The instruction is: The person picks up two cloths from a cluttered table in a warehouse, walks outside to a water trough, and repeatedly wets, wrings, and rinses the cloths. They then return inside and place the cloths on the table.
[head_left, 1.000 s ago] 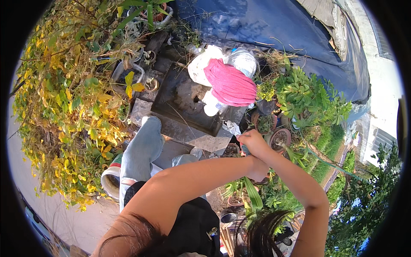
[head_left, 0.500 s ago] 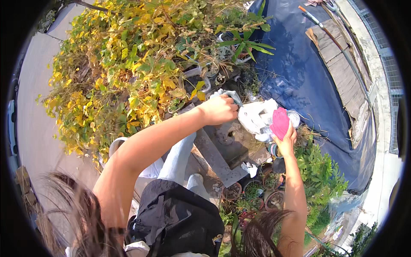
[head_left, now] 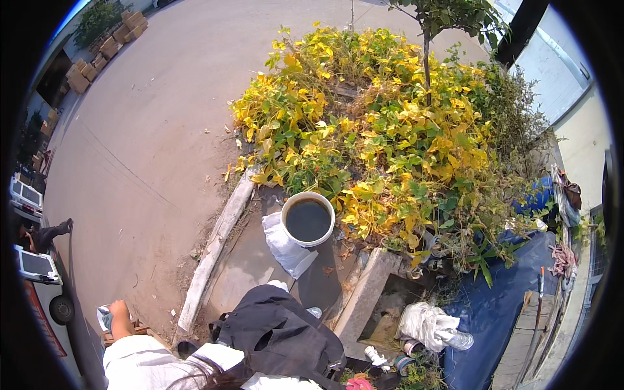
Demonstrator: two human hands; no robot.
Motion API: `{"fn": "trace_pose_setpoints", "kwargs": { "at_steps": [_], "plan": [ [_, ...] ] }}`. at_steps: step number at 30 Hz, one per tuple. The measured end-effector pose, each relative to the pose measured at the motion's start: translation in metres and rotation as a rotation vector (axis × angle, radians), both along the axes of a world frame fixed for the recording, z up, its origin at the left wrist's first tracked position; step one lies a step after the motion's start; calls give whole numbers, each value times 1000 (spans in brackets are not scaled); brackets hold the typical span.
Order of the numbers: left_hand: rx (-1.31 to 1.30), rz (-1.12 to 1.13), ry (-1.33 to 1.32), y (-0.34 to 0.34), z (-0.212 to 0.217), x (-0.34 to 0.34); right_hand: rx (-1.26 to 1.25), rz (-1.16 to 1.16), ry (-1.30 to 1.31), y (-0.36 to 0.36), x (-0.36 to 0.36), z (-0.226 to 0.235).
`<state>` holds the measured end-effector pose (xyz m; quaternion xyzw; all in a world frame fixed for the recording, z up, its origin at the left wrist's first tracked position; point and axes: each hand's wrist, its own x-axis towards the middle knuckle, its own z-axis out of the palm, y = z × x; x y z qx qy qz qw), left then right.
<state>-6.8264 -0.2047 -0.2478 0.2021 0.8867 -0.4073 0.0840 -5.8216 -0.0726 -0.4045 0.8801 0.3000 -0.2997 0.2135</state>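
Left hand (head_left: 119, 311) low at lower-left edge, over small white-blue thing (head_left: 104, 318); grip unclear.
Right hand out of view. White bucket (head_left: 308, 220) of dark liquid upright on concrete slab (head_left: 250, 260), white bag (head_left: 286, 247) touching it, yellow-leaved shrub (head_left: 383, 130) just behind.

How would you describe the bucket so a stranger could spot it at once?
Find the big patch of yellow-green leafy plants. At its lower left edge, on the wet concrete slab, stands a round white bucket full of dark liquid. A crumpled white bag lies against it; nothing else there is round and open-topped.
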Motion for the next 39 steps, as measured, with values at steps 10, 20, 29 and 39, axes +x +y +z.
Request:
{"fn": "trace_pose_setpoints", "kwargs": {
  "at_steps": [10, 20, 29, 39],
  "plan": [
    [283, 539, -396, -81, -73, -5, 221, 383, 393, 347, -484, 1],
    [631, 335, -330, 143, -112, -352, 250, 543, 506, 541, -857, 43],
    [853, 444, 31, 389, -125, -734, -122, 367, 322, 699, -1059, -33],
    [673, 829, -195, 625, -137, -930, 399, 687, 497, 1251, -1527, 15]
  ]
}}
